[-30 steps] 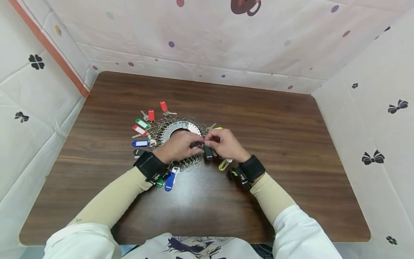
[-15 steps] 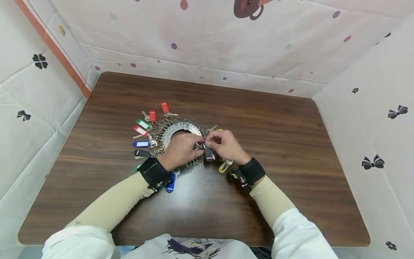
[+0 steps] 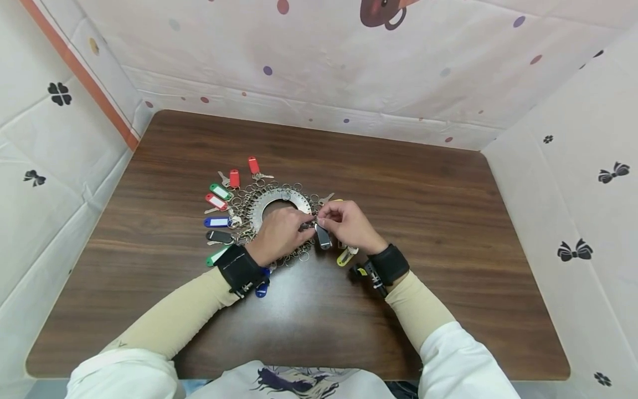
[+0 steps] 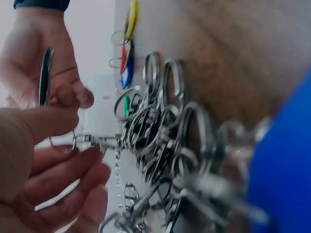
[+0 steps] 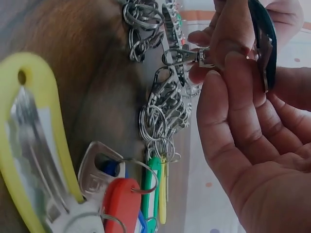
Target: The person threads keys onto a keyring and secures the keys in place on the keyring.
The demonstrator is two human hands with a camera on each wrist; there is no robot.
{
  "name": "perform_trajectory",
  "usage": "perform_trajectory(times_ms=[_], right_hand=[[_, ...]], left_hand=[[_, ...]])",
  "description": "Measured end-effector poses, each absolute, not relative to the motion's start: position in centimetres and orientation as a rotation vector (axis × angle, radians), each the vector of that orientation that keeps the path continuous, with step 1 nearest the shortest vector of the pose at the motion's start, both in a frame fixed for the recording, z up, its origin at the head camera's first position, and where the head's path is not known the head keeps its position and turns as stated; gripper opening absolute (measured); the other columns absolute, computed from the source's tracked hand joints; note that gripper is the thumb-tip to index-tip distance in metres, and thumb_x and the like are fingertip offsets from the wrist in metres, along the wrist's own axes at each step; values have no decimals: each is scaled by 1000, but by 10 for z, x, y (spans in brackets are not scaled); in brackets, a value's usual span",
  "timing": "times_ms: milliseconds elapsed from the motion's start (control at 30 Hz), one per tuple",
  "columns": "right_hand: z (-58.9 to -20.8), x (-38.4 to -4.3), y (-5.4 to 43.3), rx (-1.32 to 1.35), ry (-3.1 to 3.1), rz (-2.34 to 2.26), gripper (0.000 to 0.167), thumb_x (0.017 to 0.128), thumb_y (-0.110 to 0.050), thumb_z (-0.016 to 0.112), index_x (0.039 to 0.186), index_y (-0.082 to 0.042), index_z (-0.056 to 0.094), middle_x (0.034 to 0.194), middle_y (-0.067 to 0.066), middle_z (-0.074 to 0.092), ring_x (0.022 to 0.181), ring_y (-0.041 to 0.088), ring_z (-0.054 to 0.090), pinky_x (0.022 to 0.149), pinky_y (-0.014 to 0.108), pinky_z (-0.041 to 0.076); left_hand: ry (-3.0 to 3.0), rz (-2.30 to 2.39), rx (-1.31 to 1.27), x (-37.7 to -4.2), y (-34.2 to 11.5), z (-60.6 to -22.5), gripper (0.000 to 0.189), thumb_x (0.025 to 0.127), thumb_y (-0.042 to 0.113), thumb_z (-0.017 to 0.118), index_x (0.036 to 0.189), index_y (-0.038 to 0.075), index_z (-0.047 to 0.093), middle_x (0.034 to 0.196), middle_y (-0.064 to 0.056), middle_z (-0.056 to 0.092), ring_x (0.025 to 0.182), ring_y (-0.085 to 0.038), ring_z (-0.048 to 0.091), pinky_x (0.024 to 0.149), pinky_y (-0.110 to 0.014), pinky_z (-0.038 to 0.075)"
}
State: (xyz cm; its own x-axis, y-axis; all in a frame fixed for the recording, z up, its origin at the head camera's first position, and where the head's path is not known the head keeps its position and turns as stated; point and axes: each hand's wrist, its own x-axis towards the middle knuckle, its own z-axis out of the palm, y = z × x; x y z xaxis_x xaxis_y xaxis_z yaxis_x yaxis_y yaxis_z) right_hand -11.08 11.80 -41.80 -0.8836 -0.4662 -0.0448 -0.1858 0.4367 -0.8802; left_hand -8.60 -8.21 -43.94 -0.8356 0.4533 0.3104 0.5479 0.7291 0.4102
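A silver metal ring plate edged with clasps and split rings lies flat on the table. Over its right side, my left hand pinches a split ring on a swivel clasp, thumb against fingers. Fingertip to fingertip with it, my right hand pinches the top end of a black key tag, which hangs below the fingertips. Seen edge-on in the right wrist view, the black tag stands between the fingers. The exact contact at the ring is partly hidden by the fingers.
Red tags, green tags, blue tags and another black tag with keys fan out left of the plate. A yellow tag lies below my right hand. The brown table meets patterned wall sheets.
The black tag has swung slightly, its lower end moving a little right. Both hands stay nearly in place. My left wrist has shifted a little, covering more of the blue tag below.
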Motion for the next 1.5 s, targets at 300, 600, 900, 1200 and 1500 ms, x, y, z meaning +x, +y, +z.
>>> perform_trajectory(times_ms=[300,600,900,1200,1500], right_hand=[[-415,-110,120,-562,2393,-1429,5,95,0,68,94,0,73,82,11,69,68,10,59,61,20,48],[-417,-113,122,-638,2393,-1421,7,95,3,68,92,-1,73,83,10,69,72,12,61,66,20,50],[-415,-113,121,-696,2425,-1342,8,94,2,68,92,-3,74,88,10,71,78,13,61,72,24,51],[-415,-115,123,-702,2434,-1313,11,97,2,66,92,-5,74,89,9,71,79,16,61,70,23,50],[-414,-117,122,-686,2422,-1348,9,95,3,67,93,-2,74,89,10,71,77,14,60,70,22,50]], left_hand=[[-2717,-1014,-783,-92,-83,-440,26,87,17,79,110,5,77,94,-10,81,79,-22,77,72,-36,63],[-2717,-1057,-927,-100,-92,-437,25,89,22,82,108,6,80,106,-10,81,94,-22,77,84,-39,62],[-2794,-1159,-973,-105,-98,-434,26,89,25,82,109,8,81,103,-6,81,92,-22,75,85,-40,59],[-2832,-1107,-989,-105,-96,-433,27,89,25,83,111,11,79,102,-4,81,90,-17,76,80,-37,60],[-2808,-1016,-879,-100,-90,-433,28,88,22,82,114,11,78,98,-5,81,85,-19,75,76,-37,60]])
